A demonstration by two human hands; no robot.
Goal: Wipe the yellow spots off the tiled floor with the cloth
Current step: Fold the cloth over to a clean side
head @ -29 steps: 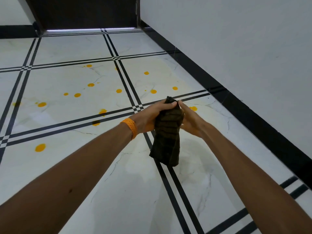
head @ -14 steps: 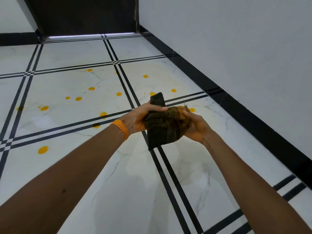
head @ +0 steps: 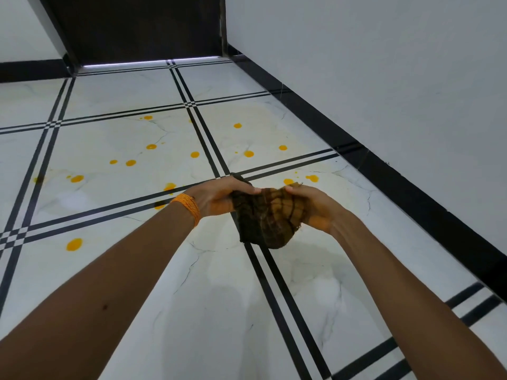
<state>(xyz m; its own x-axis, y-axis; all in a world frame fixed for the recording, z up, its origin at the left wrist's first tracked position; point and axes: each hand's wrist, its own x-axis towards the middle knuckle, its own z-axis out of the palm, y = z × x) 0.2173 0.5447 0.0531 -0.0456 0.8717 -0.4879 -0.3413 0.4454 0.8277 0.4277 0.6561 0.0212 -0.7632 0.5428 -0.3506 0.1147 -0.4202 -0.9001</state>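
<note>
White tile with double black lines makes up the tiled floor closest to the person, and both bare forearms reach out over it, forward and down. At their ends the left hand and the right hand each grip one end of the cloth, with the fingers curled over its top edge. An orange thread band sits on the left wrist. The cloth is dark brown with a check pattern and is bunched. Its long axis runs left to right between the hands, and the middle sags down. I judge that it hangs in the air and does not touch the floor yet, so no wiping is being done.

The yellow spots lie ahead of the hands or off to the left. Just beyond the right hand there is a pair of spots, so this hand is the nearer one for a first stroke. A lone spot lies well apart on the left, on the side of the left hand. Farther on, the rest are scattered over two tiles, more on the left tile than on the right one. The coming move probably needs the cloth lowered flat and pushed forward, away from the body. At the far end a black skirting follows the grey wall to a dark door.
</note>
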